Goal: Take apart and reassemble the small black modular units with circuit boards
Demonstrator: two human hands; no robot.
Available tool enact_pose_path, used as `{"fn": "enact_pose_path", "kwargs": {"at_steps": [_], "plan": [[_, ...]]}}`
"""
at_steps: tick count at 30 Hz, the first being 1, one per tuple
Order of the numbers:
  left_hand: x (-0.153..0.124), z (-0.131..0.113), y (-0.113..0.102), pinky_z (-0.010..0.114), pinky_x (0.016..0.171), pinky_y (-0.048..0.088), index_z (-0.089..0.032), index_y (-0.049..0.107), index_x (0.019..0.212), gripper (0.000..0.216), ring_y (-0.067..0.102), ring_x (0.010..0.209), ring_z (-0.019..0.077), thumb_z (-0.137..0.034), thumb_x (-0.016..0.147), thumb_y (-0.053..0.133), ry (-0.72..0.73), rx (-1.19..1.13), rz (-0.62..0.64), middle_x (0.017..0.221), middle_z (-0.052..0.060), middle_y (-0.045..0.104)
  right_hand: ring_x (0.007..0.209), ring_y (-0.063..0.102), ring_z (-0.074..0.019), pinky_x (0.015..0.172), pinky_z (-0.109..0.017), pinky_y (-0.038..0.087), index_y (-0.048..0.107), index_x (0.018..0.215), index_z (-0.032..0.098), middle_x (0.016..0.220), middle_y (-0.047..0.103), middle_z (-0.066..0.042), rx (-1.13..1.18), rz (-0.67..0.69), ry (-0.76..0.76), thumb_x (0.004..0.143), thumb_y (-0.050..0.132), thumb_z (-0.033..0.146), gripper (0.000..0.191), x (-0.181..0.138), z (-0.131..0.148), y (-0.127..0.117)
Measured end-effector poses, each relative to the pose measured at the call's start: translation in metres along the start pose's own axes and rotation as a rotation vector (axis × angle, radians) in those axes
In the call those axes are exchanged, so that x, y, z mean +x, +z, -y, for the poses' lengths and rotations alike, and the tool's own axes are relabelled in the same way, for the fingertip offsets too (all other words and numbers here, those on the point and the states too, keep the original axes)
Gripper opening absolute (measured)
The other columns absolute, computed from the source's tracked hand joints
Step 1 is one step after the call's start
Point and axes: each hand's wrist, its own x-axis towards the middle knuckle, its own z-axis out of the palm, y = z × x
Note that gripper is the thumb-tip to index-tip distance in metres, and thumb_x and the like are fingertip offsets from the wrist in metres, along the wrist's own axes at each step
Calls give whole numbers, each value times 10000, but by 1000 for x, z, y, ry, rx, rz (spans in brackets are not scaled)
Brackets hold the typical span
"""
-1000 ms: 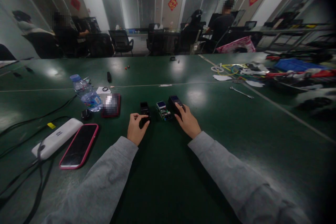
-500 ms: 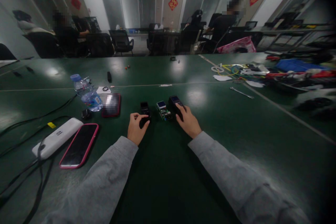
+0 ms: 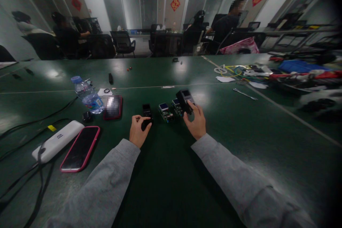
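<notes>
My left hand (image 3: 140,130) rests on the table with thumb and fingers closed around the lower end of a small black handheld device (image 3: 146,109). With my right hand (image 3: 196,121) I grip a black plastic casing (image 3: 185,99), held tilted above the table. Just left of and partly beneath it lies a green circuit board with a small screen (image 3: 176,104). Beside that, between my hands, sits a second green circuit board (image 3: 166,113), also with a small screen. The casing hides the right part of the nearer board.
Left are a water bottle (image 3: 87,94), a red-edged device (image 3: 120,108), a white power bank (image 3: 57,141), a pink-cased phone (image 3: 81,149) and black cables. A wrench (image 3: 245,94) and a heap of wires (image 3: 240,73) lie to the right. People sit beyond the table (image 3: 144,74).
My right hand has raised the black casing up and to the right, uncovering the circuit board under it. My left hand and its device have stayed put.
</notes>
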Motion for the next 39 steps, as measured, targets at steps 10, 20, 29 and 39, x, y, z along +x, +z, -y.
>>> {"fn": "enact_pose_path", "kwargs": {"at_steps": [10, 20, 29, 39], "plan": [[-1, -1, 0, 440, 902, 493, -256, 646, 1059, 251, 544, 997, 205, -320, 817, 632, 12, -3, -8, 1120, 57, 409, 1028, 531, -283, 875, -469, 473, 498, 1281, 179, 1174, 493, -149, 7, -15, 216, 835, 492, 300, 463, 6, -42, 9], [0, 0, 1, 419, 874, 504, -258, 651, 1054, 251, 548, 967, 191, -307, 809, 643, 0, -15, -7, 1125, 54, 406, 1172, 404, -309, 995, -510, 345, 510, 1267, 127, 1239, 449, -182, -138, -86, 82, 914, 419, 313, 409, 7, -36, 9], [0, 2, 1, 433, 870, 510, -265, 646, 1061, 251, 550, 971, 195, -304, 813, 636, 0, -30, -4, 1128, 56, 410, 1153, 436, -273, 963, -450, 279, 562, 1223, 238, 1148, 561, -87, -228, 221, -252, 967, 444, 358, 307, -14, 29, 0], [0, 2, 2, 425, 863, 508, -258, 644, 1059, 247, 535, 1004, 207, -307, 818, 627, 1, -14, 0, 1121, 60, 407, 1030, 490, -255, 910, -426, 272, 538, 1250, 221, 1071, 604, -89, -240, 343, -307, 979, 436, 399, 340, -15, 28, 4]]}}
